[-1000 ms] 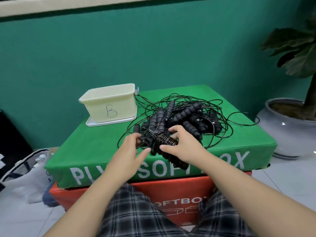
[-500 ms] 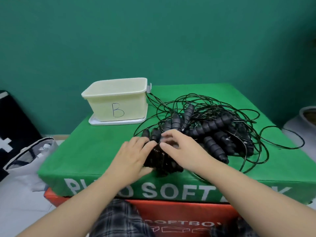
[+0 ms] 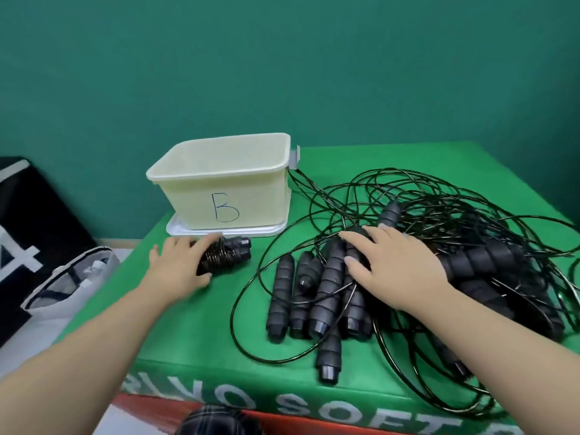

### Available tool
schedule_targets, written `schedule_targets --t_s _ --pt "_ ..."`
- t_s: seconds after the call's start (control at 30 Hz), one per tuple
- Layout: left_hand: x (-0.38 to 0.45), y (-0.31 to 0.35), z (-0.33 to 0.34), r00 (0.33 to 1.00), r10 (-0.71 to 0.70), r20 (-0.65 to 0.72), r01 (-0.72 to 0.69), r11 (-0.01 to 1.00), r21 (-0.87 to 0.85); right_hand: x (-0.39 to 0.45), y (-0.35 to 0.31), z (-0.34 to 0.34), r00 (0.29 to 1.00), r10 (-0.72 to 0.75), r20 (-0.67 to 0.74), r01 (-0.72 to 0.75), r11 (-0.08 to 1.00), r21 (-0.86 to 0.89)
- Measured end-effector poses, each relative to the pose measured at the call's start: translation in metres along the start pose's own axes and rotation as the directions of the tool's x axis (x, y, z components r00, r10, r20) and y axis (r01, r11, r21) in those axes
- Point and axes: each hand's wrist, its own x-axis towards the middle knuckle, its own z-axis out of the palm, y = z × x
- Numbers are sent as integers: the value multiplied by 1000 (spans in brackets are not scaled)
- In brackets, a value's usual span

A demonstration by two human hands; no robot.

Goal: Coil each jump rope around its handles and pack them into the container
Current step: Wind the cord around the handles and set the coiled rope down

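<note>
Moved since half a second ago: the coiled jump rope bundle [image 3: 224,254], formerly at the near middle of the green soft box [image 3: 194,324] under both hands, now lies at the left, just in front of the container [image 3: 219,196], and the two hands have parted. Bundle: black, cord wound round paired handles, long axis running left to right with a slight upward tilt, handle caps pointing right; near the container's white lid underneath [image 3: 226,232], contact not clear. Left hand [image 3: 180,268]: palm down, forearm reaching forward, fingers curled loosely over the bundle's left end, thumb toward the near side. Right hand [image 3: 395,268]: palm down, fingers spread and fairly straight, resting on the pile of loose jump ropes [image 3: 408,268] at the right; no closed grasp visible. Pile: several ribbed black handles side by side with long axes running near to far, caps toward the viewer, others lying across at the right; thin black cords looped around and over the near edge. Container: cream, open-topped, marked "B", at the back left of the box.
</note>
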Motion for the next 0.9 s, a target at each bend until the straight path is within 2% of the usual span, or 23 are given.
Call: schedule_targets --t_s 0.07,0.13,0.2,0.3,0.43,0.63,0.77,0.9 --pt "10 1 8 999 8 34 -11 996 87 0 1 0 1000 -11 -13 11 1000 22" --pt "14 9 16 1000 28 -2 -28 990 138 2 2 3 1000 -14 -28 15 999 29" --pt "16 15 29 984 116 -132 -95 984 151 5 1 8 999 -12 -48 13 1000 8" --pt "26 15 49 927 207 -312 -162 973 164 8 0 16 996 -13 -88 13 1000 -4" --pt "46 16 57 892 223 -393 -192 974 116 10 1 23 977 -25 -211 25 1000 0" --pt "84 18 61 905 222 -363 -215 975 60 9 -2 28 960 -30 -277 25 999 -25" --pt "102 24 55 943 164 -289 -184 982 -43 10 -2 27 967 -33 -251 25 999 -32" --pt "101 27 54 955 151 -256 -170 984 -52 10 -2 29 969 -28 -246 19 999 -37"
